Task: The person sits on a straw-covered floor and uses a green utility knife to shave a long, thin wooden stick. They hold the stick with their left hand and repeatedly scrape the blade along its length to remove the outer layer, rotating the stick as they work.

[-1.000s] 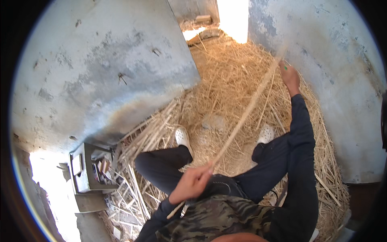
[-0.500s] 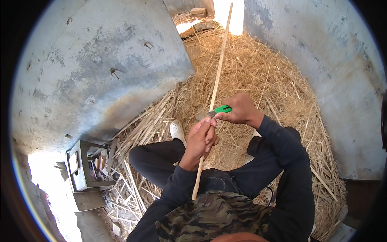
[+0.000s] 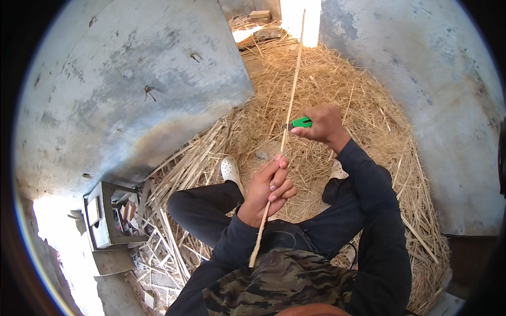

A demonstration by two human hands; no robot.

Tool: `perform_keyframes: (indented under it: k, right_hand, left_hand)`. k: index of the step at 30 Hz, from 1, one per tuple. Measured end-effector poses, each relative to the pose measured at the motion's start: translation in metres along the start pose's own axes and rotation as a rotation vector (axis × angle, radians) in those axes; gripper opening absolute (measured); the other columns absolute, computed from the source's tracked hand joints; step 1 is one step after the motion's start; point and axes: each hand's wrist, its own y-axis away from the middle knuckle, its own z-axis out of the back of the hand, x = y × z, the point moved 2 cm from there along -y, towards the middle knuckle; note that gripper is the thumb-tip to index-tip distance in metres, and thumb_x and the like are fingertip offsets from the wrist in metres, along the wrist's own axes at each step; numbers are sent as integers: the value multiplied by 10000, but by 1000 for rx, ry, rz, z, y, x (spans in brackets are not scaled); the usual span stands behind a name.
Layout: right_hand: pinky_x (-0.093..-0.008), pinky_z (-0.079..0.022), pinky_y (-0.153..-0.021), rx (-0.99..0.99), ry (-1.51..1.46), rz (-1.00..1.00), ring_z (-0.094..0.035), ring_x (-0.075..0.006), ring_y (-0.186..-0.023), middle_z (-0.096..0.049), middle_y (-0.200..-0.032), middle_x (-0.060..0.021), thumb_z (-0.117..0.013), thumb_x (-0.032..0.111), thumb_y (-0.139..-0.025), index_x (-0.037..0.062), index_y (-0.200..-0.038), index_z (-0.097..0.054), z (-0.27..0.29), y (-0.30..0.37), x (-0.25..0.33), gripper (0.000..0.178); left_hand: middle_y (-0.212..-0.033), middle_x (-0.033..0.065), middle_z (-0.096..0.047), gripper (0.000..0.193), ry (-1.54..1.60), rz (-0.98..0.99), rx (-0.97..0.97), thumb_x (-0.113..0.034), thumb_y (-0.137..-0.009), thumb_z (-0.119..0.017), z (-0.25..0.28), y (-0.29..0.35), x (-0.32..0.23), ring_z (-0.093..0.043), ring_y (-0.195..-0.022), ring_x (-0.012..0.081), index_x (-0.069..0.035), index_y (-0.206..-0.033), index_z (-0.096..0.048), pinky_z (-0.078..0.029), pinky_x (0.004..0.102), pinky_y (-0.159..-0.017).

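Note:
A long, thin, pale strip of split wood or bamboo (image 3: 296,79) runs from near my lap up toward the bright doorway. My left hand (image 3: 270,185) is closed around its lower part, fingers wrapped over it and the thumb along it. Farther up, my right hand (image 3: 319,125) grips a green utility knife (image 3: 302,122). Its dark blade meets the strip, or lies right at its edge, a little above my left hand. The strip's lower end sticks out below my left hand, over my camouflage-patterned clothing.
Curly shavings (image 3: 337,89) cover the floor ahead, between two grey walls. Split strips (image 3: 182,158) lie piled to the left, beside a small wooden stool-like frame (image 3: 113,218) with things inside. My legs are folded on both sides, pale clogs (image 3: 230,169) on my feet. A brick (image 3: 260,15) lies by the doorway.
My right hand has moved the knife up along the strip, away from my left hand. The strip has turned to show a narrower side, and my left hand's fingers have shifted around it.

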Motion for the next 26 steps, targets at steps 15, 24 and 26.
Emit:
perform_keyframes:
  k: [15,24,26]
  right_hand:
    - [-334,-330,-354,117,295,-252,-475,-163,-367,-439,-420,-11,-442,851,-768,136,-534,-522,-19,-9,-95,756]
    - [-331,-333,-353,119,287,-175,-462,-152,-360,-451,-427,-1,-437,839,-787,139,-549,-554,-40,-10,-117,748]
    - [-331,-336,-354,143,279,-180,-462,-151,-360,-453,-428,1,-438,837,-788,141,-547,-557,-41,-12,-114,746]
  left_hand:
    - [-467,-94,-285,207,-76,71,-99,-263,-1051,-400,3,5,15,-262,-346,39,-138,-915,-494,-245,211,-443]
    - [-476,-81,-276,237,-196,67,-159,-301,-1048,-410,15,3,16,-249,-360,48,-122,-911,-486,-250,216,-445]
    - [-482,-78,-283,234,-227,50,-146,-303,-1044,-427,22,7,13,-242,-356,54,-116,-914,-485,-252,215,-443]
